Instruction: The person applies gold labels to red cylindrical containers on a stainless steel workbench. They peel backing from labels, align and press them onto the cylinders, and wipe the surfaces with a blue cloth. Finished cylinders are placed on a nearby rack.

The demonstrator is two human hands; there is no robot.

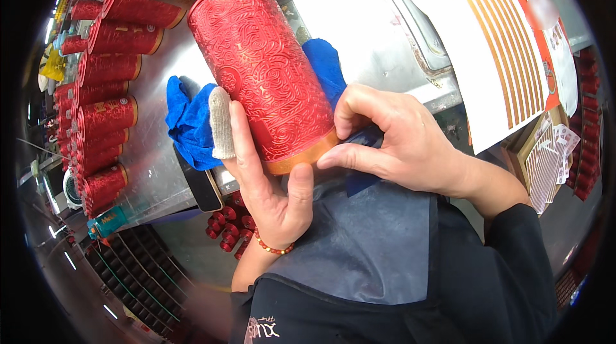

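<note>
A red embossed cylinder (263, 55), canister-like, lies slanting over the metal worktop with one end toward me. Around that near end runs a gold-orange band (292, 160). My left hand (276, 199) holds the cylinder from its left side, with fingers along the wall and the thumb by the band. A knitted finger sleeve (222, 124) covers one of its fingers. At the right of the rim, my right hand (407, 142) pinches the band's edge between thumb and bent index finger. Blue cloth (189, 116) shows on both sides of the cylinder. The cylinder's underside is hidden.
Several similar red cylinders (112, 74) stand along the left. A dark phone (203, 189) lies at the worktop's edge. On the right, a white sheet (465, 55) carries rows of gold strips (507, 42). Beyond it, a box (529, 151) holds printed sheets. Small red pieces (228, 228) lie below.
</note>
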